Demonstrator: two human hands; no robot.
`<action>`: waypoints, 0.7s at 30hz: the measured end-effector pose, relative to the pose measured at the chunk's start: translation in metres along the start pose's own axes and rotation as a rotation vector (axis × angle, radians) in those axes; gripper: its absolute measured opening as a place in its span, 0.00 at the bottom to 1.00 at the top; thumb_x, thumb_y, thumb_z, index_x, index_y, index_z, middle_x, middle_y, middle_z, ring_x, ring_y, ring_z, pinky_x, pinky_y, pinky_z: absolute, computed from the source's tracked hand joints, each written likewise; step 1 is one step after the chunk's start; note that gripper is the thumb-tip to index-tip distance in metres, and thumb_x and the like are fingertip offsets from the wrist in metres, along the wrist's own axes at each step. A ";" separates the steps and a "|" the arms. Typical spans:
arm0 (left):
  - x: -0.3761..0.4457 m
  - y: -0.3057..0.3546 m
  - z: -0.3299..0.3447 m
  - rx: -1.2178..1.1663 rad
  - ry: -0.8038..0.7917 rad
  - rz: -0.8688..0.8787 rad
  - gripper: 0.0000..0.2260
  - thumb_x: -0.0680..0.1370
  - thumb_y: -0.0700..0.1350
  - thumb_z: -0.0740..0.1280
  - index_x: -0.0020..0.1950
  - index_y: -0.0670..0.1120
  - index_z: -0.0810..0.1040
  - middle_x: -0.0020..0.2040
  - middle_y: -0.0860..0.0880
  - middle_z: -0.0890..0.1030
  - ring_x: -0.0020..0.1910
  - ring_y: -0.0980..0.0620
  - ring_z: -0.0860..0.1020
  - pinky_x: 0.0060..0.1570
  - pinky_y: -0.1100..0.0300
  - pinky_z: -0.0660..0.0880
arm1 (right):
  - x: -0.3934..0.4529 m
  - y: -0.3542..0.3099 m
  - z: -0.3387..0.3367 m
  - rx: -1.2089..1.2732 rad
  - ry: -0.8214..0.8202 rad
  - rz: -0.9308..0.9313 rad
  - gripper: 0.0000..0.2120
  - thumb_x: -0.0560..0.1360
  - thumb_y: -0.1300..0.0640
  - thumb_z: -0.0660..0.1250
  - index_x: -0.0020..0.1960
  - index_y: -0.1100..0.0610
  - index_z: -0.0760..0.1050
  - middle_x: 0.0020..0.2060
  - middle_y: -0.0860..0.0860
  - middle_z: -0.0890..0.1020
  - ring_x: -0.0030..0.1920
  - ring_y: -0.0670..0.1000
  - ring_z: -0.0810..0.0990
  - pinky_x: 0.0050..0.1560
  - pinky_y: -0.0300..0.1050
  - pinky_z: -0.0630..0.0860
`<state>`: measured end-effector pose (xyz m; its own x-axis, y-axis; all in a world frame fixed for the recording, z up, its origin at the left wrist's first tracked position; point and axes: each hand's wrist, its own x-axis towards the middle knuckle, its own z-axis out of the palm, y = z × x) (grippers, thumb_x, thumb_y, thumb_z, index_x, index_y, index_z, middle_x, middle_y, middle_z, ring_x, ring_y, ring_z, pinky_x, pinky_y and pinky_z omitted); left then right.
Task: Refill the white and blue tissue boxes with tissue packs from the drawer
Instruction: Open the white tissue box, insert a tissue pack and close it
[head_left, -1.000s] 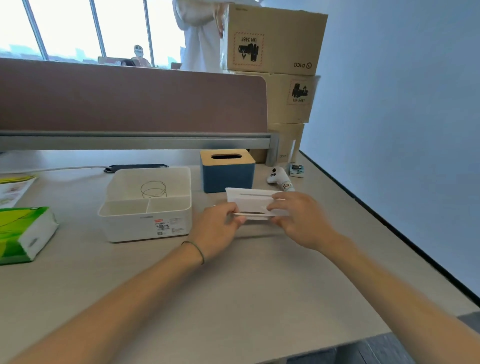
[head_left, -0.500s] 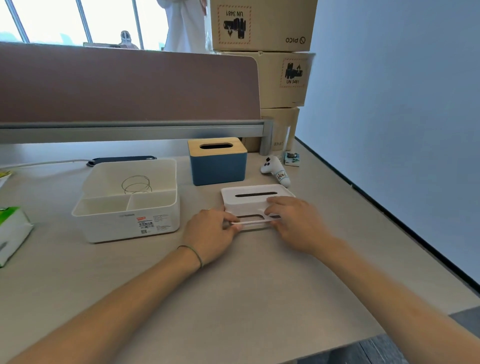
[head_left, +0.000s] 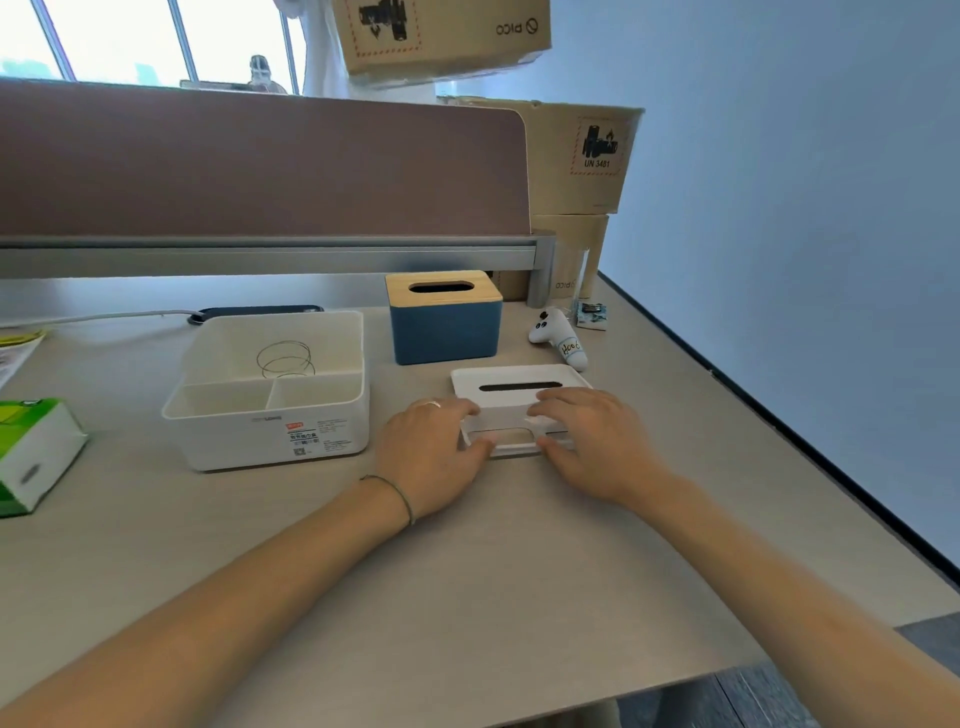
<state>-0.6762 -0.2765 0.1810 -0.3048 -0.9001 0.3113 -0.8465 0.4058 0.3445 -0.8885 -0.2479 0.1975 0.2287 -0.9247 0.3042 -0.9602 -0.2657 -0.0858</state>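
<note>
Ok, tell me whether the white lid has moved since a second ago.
Yes. The white lid, earlier held up tilted in front of the blue tissue box, now lies flat on the desk, lower and nearer, with both hands on its near edge.

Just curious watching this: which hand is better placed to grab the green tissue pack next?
Probably the left hand: the green tissue pack lies at the desk's far left, past the open white box. The right hand would have to cross over.

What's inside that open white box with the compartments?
The white box holds thin wire rings in its large back section. The two smaller front sections look empty, though the near wall hides part of their floors.
</note>
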 end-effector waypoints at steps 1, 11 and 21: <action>0.001 0.003 -0.004 0.018 0.015 0.017 0.23 0.79 0.63 0.62 0.68 0.53 0.76 0.62 0.51 0.81 0.60 0.50 0.77 0.56 0.55 0.76 | 0.000 -0.003 -0.002 0.007 0.011 0.005 0.20 0.76 0.48 0.66 0.67 0.49 0.76 0.65 0.47 0.79 0.65 0.52 0.77 0.62 0.48 0.72; -0.007 -0.018 -0.066 0.068 0.169 -0.009 0.20 0.82 0.57 0.59 0.72 0.52 0.72 0.66 0.49 0.80 0.63 0.47 0.77 0.62 0.52 0.73 | 0.030 -0.075 -0.026 0.104 0.068 -0.087 0.30 0.75 0.46 0.68 0.75 0.46 0.65 0.68 0.48 0.77 0.67 0.51 0.74 0.66 0.48 0.68; -0.046 -0.112 -0.135 0.149 0.256 -0.177 0.19 0.81 0.54 0.60 0.71 0.52 0.73 0.65 0.49 0.80 0.62 0.47 0.77 0.60 0.52 0.72 | 0.086 -0.192 -0.007 0.192 0.110 -0.273 0.29 0.76 0.43 0.66 0.76 0.42 0.63 0.72 0.44 0.72 0.71 0.49 0.69 0.72 0.51 0.65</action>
<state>-0.5087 -0.2592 0.2478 -0.0439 -0.8781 0.4765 -0.9368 0.2019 0.2858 -0.6854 -0.2740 0.2469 0.4440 -0.7805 0.4400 -0.8160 -0.5551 -0.1613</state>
